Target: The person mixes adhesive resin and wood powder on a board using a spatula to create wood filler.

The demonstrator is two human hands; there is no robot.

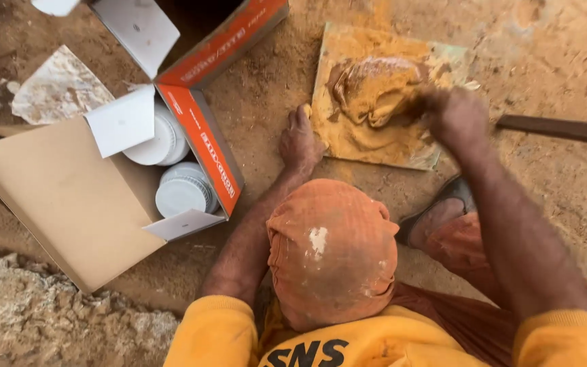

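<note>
view: looking down from above onto a person crouching on sandy ground, orange cloth cap (pixel 332 251) on the head, yellow sleeves showing at the bottom edge.
tile: square tile (pixel 443 68) lying flat on the ground, top centre; everything below is placed relative to it.
paste: mound of wet yellow-brown paste (pixel 375 88) sitting on the tile, covering most of its middle and left part.
left hand (pixel 299 141): pressing palm-down on the ground, touching the tile's left edge; fingers lying together and flat, tips reaching the paste at the edge, holding nothing.
right hand (pixel 455 114): working on the tile's right side, coated in paste; fingers curling down into the mound, and I cannot tell whether they are spread or closed on a lump.
sandal (pixel 436 211): foot in a dark sandal resting just below the tile's lower right corner.
bar (pixel 558 129): dark flat bar lying on the ground right of the tile, well clear of the hand.
box (pixel 90 197): open cardboard box with orange sides lying left of the tile, flaps out, white round lids (pixel 183 190) showing inside.
</note>
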